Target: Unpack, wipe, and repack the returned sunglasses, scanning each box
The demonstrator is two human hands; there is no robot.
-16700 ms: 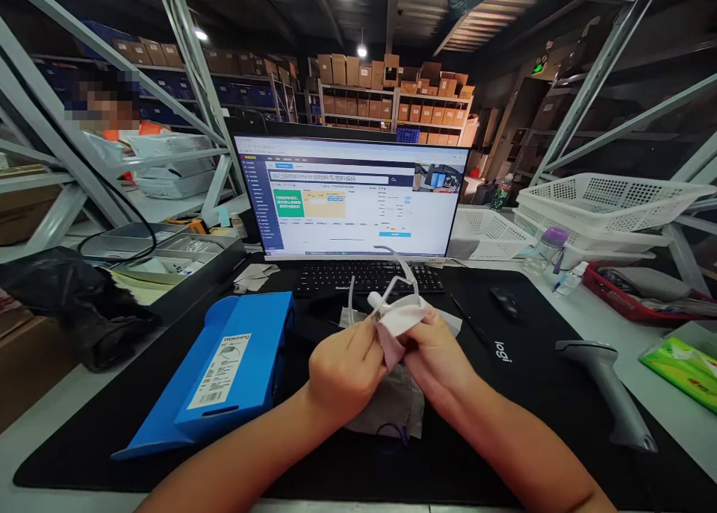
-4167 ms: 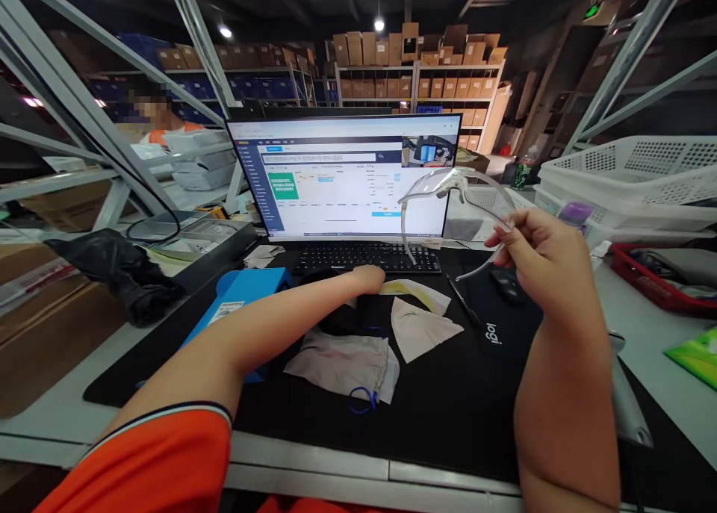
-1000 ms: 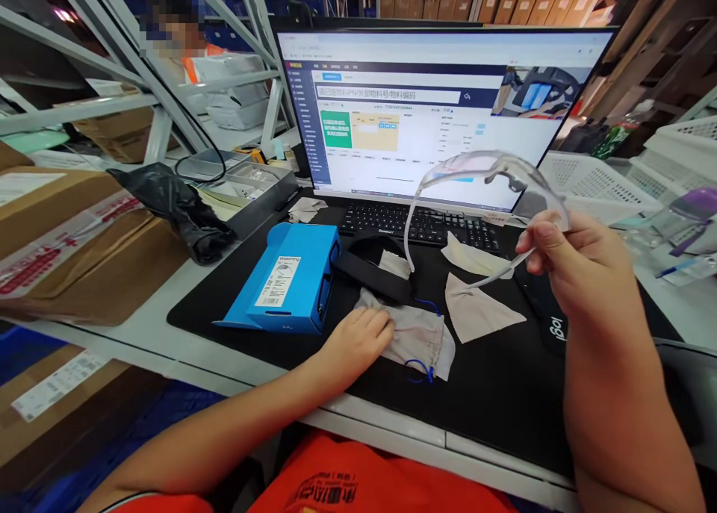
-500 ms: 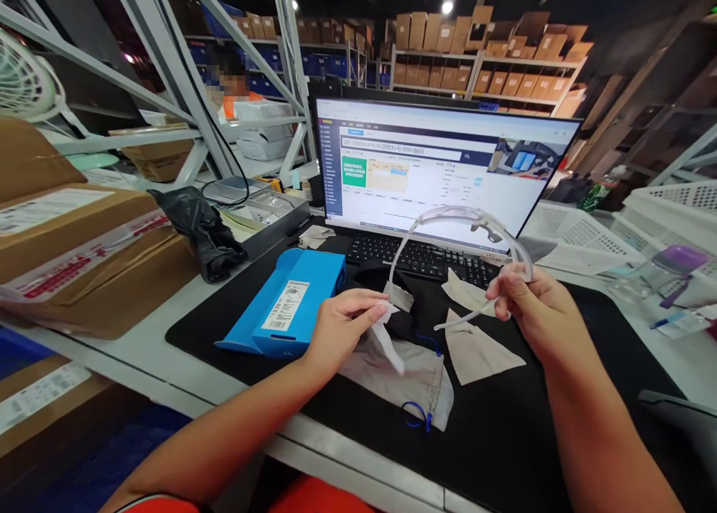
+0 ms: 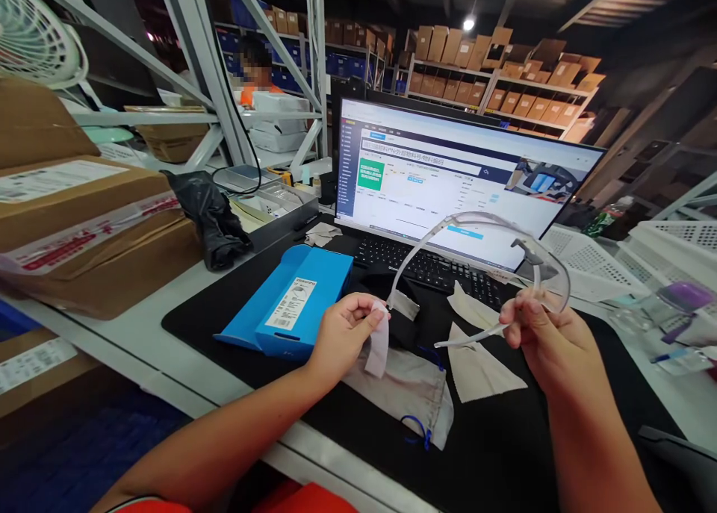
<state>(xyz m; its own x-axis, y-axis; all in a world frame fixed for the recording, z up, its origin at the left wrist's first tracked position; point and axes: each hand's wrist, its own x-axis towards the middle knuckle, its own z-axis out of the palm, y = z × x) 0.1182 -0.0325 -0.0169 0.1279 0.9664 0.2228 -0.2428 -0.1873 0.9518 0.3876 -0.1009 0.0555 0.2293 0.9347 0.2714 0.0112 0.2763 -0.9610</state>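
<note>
Clear safety glasses (image 5: 482, 220) are up in front of the monitor, lenses tilted toward it. My right hand (image 5: 541, 326) is closed around them by one side, at the lens and temple arm. Between the thumb and fingers of my left hand (image 5: 350, 326) is a thin white strip of cloth or tissue (image 5: 378, 349), pinched where the other temple's tip ends. Whether the fingers also grip that tip is hidden. Below lies a grey drawstring pouch (image 5: 400, 390) with blue cords. Two beige cloths (image 5: 482, 367) rest on the black mat under the glasses.
A blue box (image 5: 319, 281) with a white label lies left of my left hand. Behind are a keyboard (image 5: 386, 253) and a monitor (image 5: 426, 192). Cardboard boxes (image 5: 101, 222) stand left with a black plastic bag (image 5: 210, 218); white baskets (image 5: 588, 263) are at right.
The glasses have turned slightly in my right hand, and that hand sits a little further right in view. The white strip now hangs straighter from my left hand. The camera view has shifted.
</note>
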